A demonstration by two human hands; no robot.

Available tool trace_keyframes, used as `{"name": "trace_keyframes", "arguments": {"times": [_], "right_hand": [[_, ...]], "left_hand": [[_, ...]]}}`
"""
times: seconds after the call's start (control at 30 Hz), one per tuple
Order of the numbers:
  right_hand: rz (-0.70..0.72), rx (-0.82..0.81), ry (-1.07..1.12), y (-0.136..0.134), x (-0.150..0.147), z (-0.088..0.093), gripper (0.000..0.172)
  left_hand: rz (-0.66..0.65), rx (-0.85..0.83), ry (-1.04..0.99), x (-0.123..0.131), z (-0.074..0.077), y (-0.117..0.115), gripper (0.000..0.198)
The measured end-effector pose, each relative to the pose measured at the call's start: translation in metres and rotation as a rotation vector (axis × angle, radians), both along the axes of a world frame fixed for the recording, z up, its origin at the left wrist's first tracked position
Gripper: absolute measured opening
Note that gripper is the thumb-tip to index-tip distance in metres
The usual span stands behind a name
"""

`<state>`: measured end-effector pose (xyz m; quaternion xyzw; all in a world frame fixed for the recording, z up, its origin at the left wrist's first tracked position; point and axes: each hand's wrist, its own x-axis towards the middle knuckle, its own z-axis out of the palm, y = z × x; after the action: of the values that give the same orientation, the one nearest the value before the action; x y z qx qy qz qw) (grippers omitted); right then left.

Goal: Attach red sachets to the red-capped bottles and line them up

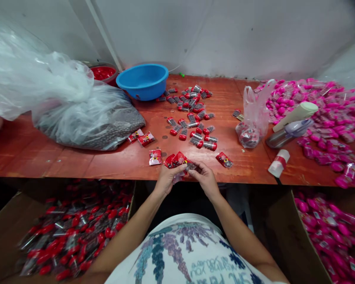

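Note:
My left hand (166, 180) is closed, its thumb pressed on a small bunch of red printed packets (180, 158) above the table's front edge. My right hand (206, 180) pinches the right end of the same bunch, where something dark shows between thumb and fingers. Its exact form is partly hidden by the fingertips. Close by on the table lie single red packets, one (155, 157) left of my hands and another (224, 159) to the right. Beyond them are scattered many small clear tubes (196, 142) with red caps and dark contents.
A clear bag of dark beads (88, 118) and a blue basin (142, 81) stand left. Rightward are a small plastic bag (251, 122), a bottle (286, 134), a paper roll (279, 162) and a pink heap (328, 114). Boxes of red-capped tubes (77, 228) and pink items (328, 228) sit below.

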<state>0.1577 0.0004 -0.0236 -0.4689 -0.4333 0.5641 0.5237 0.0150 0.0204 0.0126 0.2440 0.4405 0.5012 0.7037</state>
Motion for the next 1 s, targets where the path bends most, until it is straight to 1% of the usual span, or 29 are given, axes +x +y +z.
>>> {"name": "trace_keyframes", "arguments": {"times": [0.1, 0.17, 0.23, 0.33, 0.4, 0.43, 0.47, 0.5, 0.6, 0.63, 0.7, 0.8, 0.87, 0.9, 0.93, 1.0], "right_hand": [[-0.028, -0.033, -0.007, 0.003, 0.004, -0.005, 0.034], [-0.083, -0.026, -0.068, 0.004, 0.018, -0.009, 0.034], [-0.203, 0.003, -0.223, 0.005, 0.042, -0.015, 0.035], [-0.427, 0.056, -0.578, 0.005, 0.08, -0.021, 0.033], [-0.544, 0.097, -0.748, 0.004, 0.092, -0.021, 0.034], [-0.566, 0.125, -0.784, 0.004, 0.09, -0.021, 0.035], [-0.544, 0.155, -0.787, 0.004, 0.083, -0.019, 0.036], [-0.482, 0.178, -0.76, 0.004, 0.073, -0.017, 0.036], [-0.157, 0.188, -0.558, 0.009, 0.03, -0.014, 0.039], [-0.093, 0.19, -0.5, 0.013, 0.018, -0.013, 0.04], [-0.022, 0.222, -0.462, 0.022, 0.002, -0.011, 0.04], [0.101, 0.337, -0.549, 0.039, 0.0, -0.005, 0.036], [0.21, 0.385, -0.635, 0.054, 0.007, 0.003, 0.033], [0.228, 0.372, -0.7, 0.063, 0.011, 0.006, 0.032], [0.205, 0.329, -0.791, 0.072, 0.015, 0.01, 0.032], [0.079, 0.177, -1.043, 0.092, 0.02, 0.014, 0.035]], "left_hand": [[-0.062, -0.032, -0.019, 0.005, -0.005, 0.001, 0.034], [-0.058, -0.085, -0.042, 0.006, -0.009, 0.003, 0.032], [0.001, -0.153, -0.068, 0.004, -0.015, 0.006, 0.027], [0.063, -0.22, -0.074, -0.001, -0.02, 0.009, 0.026], [0.065, -0.215, -0.064, -0.002, -0.023, 0.01, 0.025], [0.062, -0.206, -0.063, -0.001, -0.024, 0.01, 0.025], [0.059, -0.195, -0.065, 0.0, -0.025, 0.01, 0.024], [0.057, -0.185, -0.068, 0.003, -0.026, 0.011, 0.024], [0.081, -0.161, -0.071, 0.008, -0.027, 0.012, 0.026], [0.091, -0.152, -0.069, 0.009, -0.027, 0.012, 0.026], [0.091, -0.119, -0.061, 0.007, -0.026, 0.014, 0.029], [0.079, -0.062, -0.052, -0.002, -0.024, 0.017, 0.033], [0.113, -0.057, -0.061, -0.008, -0.023, 0.02, 0.032], [0.147, -0.069, -0.07, -0.011, -0.023, 0.023, 0.03], [0.188, -0.09, -0.082, -0.012, -0.024, 0.025, 0.028], [0.253, -0.152, -0.111, -0.015, -0.024, 0.03, 0.024]]}}
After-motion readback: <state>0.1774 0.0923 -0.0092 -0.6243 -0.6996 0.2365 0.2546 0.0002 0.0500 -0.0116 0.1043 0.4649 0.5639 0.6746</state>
